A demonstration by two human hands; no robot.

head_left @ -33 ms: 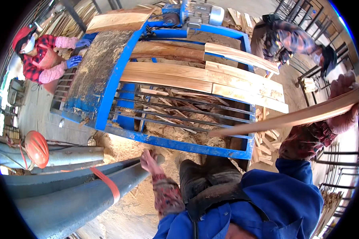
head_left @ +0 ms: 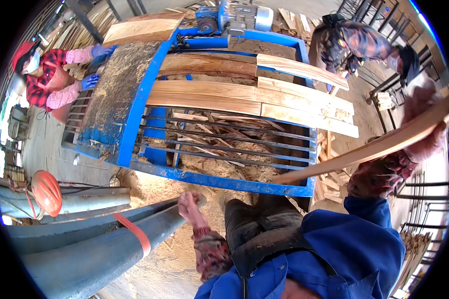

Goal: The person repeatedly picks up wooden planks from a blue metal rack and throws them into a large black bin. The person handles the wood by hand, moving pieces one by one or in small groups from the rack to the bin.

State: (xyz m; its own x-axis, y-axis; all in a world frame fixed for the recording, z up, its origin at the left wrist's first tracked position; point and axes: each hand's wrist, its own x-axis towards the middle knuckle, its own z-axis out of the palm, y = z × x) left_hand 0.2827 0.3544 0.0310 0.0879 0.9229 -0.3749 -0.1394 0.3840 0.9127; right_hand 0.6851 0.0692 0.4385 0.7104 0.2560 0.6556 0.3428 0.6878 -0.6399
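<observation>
My right hand [head_left: 426, 142] is raised at the far right, closed around one end of a long wooden board [head_left: 364, 153]. The board slants down to the left, its far tip over the front right corner of a blue machine frame [head_left: 224, 185]. Low in front of my body, my left hand [head_left: 189, 208] has its fingers curled and shows nothing in them. It is close to the end of a large grey pipe [head_left: 134, 236]. Several flat boards [head_left: 204, 94] lie across the frame's dark metal bars [head_left: 229, 134], jutting past its right side.
A motor [head_left: 242, 19] sits at the frame's back. Scraps and sawdust [head_left: 209, 162] lie beneath the bars. One co-worker [head_left: 52, 74] in blue gloves stands left of the machine's sawdust-covered plate [head_left: 112, 94]; another co-worker [head_left: 364, 45] bends at the back right. Offcuts [head_left: 329, 174] are piled at right.
The board in my right hand has shifted slightly right, and its tip sits a little lower. My left hand is drawn in more tightly and slightly farther right.
</observation>
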